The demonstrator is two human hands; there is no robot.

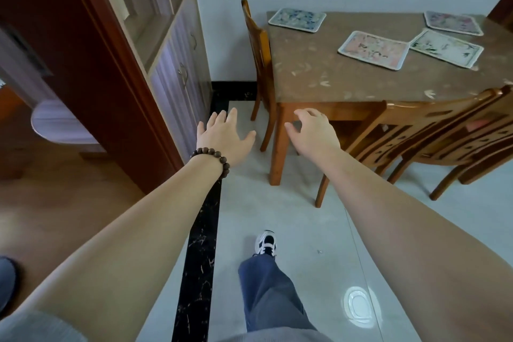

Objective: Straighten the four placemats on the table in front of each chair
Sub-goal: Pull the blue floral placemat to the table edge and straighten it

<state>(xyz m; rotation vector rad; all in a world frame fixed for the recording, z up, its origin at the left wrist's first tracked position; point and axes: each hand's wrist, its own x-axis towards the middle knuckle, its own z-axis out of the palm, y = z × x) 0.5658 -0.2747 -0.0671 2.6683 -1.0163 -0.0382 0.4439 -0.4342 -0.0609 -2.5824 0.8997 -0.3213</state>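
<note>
Four placemats seen on the table (pixel 333 75), all crooked: blue one (pixel 297 20) far-left corner, pink one (pixel 374 50) mid, white one (pixel 446 48) touching it, another (pixel 453 23) far right. Left hand (pixel 223 136) & right hand (pixel 313 133) held out empty, fingers spread, short of the table.

My left grip (pixel 222 136) and right grip (pixel 313 133) were extended forward, fingers spread, holding nothing, short of the desk (pixel 319 75). Four placemats lay askew on it: blue (pixel 297 20), pink (pixel 373 49), white (pixel 447 48), and a far one (pixel 453 23).
</note>
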